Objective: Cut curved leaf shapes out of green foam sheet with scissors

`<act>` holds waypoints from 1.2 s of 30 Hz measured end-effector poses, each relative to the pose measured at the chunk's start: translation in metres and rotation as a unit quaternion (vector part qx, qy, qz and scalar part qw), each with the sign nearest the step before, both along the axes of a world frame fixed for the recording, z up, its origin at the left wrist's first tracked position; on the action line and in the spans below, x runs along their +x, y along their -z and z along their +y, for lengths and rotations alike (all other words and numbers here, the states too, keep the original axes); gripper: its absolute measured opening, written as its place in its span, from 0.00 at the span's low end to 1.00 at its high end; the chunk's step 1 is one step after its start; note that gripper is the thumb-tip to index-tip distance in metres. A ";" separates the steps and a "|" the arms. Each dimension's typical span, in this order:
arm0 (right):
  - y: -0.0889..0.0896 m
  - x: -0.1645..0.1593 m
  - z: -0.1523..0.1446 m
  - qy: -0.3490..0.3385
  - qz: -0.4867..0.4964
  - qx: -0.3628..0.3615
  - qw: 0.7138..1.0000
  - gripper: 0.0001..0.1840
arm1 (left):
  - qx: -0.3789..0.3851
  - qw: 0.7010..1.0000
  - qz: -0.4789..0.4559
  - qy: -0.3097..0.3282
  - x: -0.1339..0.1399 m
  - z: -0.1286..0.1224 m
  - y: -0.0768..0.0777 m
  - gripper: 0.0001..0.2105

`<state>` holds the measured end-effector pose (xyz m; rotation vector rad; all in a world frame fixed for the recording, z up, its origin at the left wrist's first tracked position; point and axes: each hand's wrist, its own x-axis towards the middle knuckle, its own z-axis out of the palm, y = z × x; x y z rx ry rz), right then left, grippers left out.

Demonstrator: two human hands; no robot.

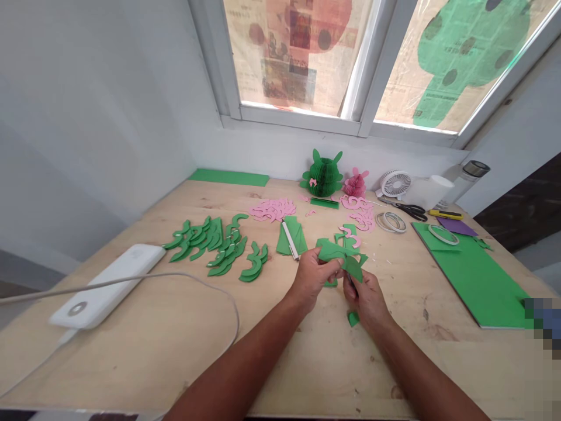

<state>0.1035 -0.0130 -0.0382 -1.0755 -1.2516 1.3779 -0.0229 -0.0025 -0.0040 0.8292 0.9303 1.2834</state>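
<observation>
Counter [324,362]: bare pale wood along the near edge. White device [127,263] lies toward the left edge, green board [473,275] toward the right. Above the middle, right hand [366,298] grips a dark tool (mostly hidden); left hand [310,275] pinches green paper [335,251]. Green figure [322,178] and pink figure [356,183] stand at the far edge, below a papered window [302,58].

The surface [170,333] is smooth, knotted wood. The paper [331,250] in hand looks matt. By the surface's left edge, the power bank [111,283] looks plastic (faintly glossy); near the far right corner, the fan [395,184] looks plastic too.
</observation>
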 end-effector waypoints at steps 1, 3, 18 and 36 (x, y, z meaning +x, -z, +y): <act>-0.001 0.000 0.000 0.001 0.000 0.000 1.000 0.26 | 0.000 1.000 0.001 0.001 0.000 0.000 0.000 0.09; -0.002 -0.001 -0.001 0.001 -0.004 -0.002 1.000 0.26 | 0.000 1.000 0.002 0.002 0.000 0.001 0.001 0.09; -0.001 -0.002 -0.001 0.004 0.003 -0.009 1.000 0.27 | -0.003 1.000 0.000 0.000 0.000 0.001 0.000 0.10; 0.001 -0.001 -0.001 0.010 -0.017 -0.002 1.000 0.27 | 0.002 1.000 -0.005 0.006 0.000 0.001 -0.001 0.10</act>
